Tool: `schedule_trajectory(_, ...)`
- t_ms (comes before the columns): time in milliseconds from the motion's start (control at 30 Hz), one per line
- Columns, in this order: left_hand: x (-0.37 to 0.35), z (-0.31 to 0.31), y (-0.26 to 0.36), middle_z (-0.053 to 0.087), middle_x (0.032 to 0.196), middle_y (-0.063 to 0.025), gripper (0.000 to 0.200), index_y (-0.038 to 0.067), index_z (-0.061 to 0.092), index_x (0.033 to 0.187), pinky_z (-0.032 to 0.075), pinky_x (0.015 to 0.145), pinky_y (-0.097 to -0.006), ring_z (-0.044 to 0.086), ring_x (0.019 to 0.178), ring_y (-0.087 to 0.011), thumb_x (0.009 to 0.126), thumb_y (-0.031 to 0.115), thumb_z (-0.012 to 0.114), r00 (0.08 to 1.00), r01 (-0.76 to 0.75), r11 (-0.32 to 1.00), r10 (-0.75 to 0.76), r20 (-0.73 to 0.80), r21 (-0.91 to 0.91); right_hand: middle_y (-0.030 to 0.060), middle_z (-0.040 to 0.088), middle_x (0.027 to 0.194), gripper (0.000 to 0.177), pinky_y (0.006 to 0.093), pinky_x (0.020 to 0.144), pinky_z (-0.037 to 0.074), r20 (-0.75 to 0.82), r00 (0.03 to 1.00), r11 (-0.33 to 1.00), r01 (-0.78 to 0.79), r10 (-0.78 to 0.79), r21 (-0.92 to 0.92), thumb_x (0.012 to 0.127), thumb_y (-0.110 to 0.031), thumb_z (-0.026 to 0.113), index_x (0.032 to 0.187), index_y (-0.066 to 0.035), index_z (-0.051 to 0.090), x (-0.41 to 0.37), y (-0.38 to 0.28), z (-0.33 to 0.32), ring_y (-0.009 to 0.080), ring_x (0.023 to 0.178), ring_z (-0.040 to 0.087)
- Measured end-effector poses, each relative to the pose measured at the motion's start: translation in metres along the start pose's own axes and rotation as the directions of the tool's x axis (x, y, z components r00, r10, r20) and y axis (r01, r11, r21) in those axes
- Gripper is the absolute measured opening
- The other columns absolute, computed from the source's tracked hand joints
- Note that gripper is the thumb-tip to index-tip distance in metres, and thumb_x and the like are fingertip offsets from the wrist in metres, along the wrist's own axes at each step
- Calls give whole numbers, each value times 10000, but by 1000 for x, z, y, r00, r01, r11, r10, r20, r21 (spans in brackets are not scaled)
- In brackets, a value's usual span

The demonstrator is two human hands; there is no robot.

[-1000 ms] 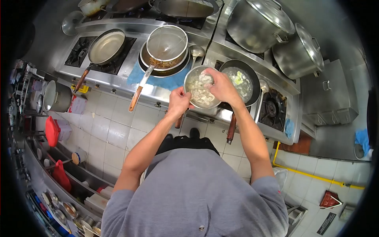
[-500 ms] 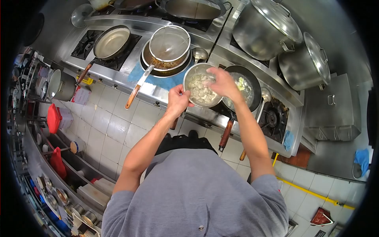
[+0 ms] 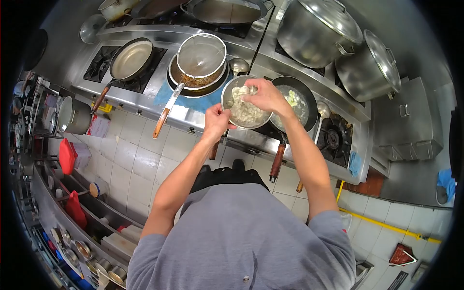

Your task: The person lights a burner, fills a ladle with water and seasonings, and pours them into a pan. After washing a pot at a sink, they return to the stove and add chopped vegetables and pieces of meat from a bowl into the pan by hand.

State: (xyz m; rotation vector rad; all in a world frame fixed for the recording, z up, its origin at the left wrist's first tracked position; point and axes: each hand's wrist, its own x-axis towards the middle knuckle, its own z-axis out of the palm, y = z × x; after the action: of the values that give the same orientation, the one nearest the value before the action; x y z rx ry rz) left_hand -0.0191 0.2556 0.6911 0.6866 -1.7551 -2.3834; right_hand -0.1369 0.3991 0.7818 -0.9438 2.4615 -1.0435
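Observation:
My left hand (image 3: 217,121) grips the near-left rim of a round metal bowl (image 3: 225,98), thumb on top. Pale, moist pieces of food (image 3: 244,113), perhaps raw meat, fill much of the bowl. Over the bowl's far right side, my right hand (image 3: 267,95) is closed, a clump of these pieces at its fingertips. Just to the right sits a dark frying pan (image 3: 313,115) with a wooden handle; clear liquid and pale yellow-green bits (image 3: 292,98) lie in it. My right forearm crosses over its near left part.
A mesh strainer (image 3: 201,54) rests over a pan on a blue cloth (image 3: 164,95). Beside the frying pan are a ladle (image 3: 324,110) and a burner (image 3: 334,139). Lidded pots (image 3: 314,36) stand at the back right. Another frying pan (image 3: 131,59) is at left.
My right hand's fingers have come together and now have a clump of pale pieces at their tips. The whole view has shifted slightly; my left hand keeps its hold on the bowl.

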Motion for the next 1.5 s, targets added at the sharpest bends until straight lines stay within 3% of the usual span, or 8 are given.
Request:
schedule_trajectory(167, 2, -3, 10, 512, 668, -24, 145, 2, 510, 699, 591, 475, -285, 541, 540, -108, 835, 25, 556, 1000, -9, 1000, 9, -14, 21, 135, 684, 806, 250, 322, 718, 494, -36, 999, 997, 25, -28, -71, 777, -142, 724, 977, -6, 662, -3, -10, -14, 232, 771, 651)
schedule_trajectory(367, 4, -10, 9, 512, 670, -25, 177, 12, 490, 679, 588, 472, -283, 552, 545, -115, 839, 40, 561, 1000, -29, 999, 29, 2, 39, 189, 691, 1005, 348, 409, 894, 503, -2, 994, 971, -111, 113, -212, 751, -172, 729, 1066, -39, 665, -13, -1, -7, 351, 1023, 644)
schedule_trajectory(467, 2, -8, 13, 526, 677, -30, 162, -1, 508, 695, 582, 470, -277, 573, 554, -120, 842, 42, 561, 999, -40, 996, 38, 29, 75, 188, 690, 1029, 390, 420, 912, 503, -54, 997, 982, 44, -54, -183, 740, -172, 736, 1089, -18, 653, -20, 36, 33, 363, 1029, 641)
schedule_trajectory(767, 2, -8, 8, 546, 681, -39, 142, -13, 530, 714, 584, 472, -277, 588, 554, -126, 841, 41, 565, 999, -26, 998, 23, 41, 55, 201, 675, 870, 228, 434, 739, 511, -127, 992, 998, -7, 0, -54, 740, -84, 681, 959, -22, 672, -12, -11, 2, 384, 857, 656)
schedule_trajectory(867, 2, -7, 8, 541, 677, -39, 155, -7, 514, 699, 587, 474, -280, 592, 554, -131, 839, 35, 567, 999, -28, 998, 26, 42, 54, 194, 677, 884, 237, 442, 761, 510, -83, 991, 928, 69, -106, -366, 737, -73, 675, 972, -40, 678, -15, -8, -1, 381, 890, 650)
schedule_trajectory(1300, -1, -7, 7, 555, 655, -61, 204, -2, 479, 668, 570, 455, -291, 615, 553, -150, 841, 48, 576, 1000, -24, 992, 21, 22, 121, 216, 635, 787, 113, 490, 673, 478, -127, 989, 991, 60, -75, -118, 786, -56, 596, 890, -16, 611, 7, 13, 48, 432, 769, 618)
schedule_trajectory(1400, -2, -8, 10, 560, 655, -66, 188, -8, 492, 676, 567, 454, -293, 618, 555, -151, 836, 48, 574, 999, -32, 992, 32, 4, 123, 208, 642, 780, 106, 390, 635, 488, -144, 989, 984, 13, -39, -180, 823, -87, 620, 879, 3, 613, 10, 6, 36, 317, 718, 649)
schedule_trajectory(1500, -3, -8, 12, 555, 655, -62, 174, -11, 501, 682, 567, 453, -294, 618, 554, -149, 832, 44, 569, 999, -37, 994, 37, 3, 103, 171, 629, 707, 111, 353, 619, 480, -160, 985, 995, 78, -67, 67, 839, -95, 645, 880, 5, 619, 12, 19, 36, 203, 641, 612)
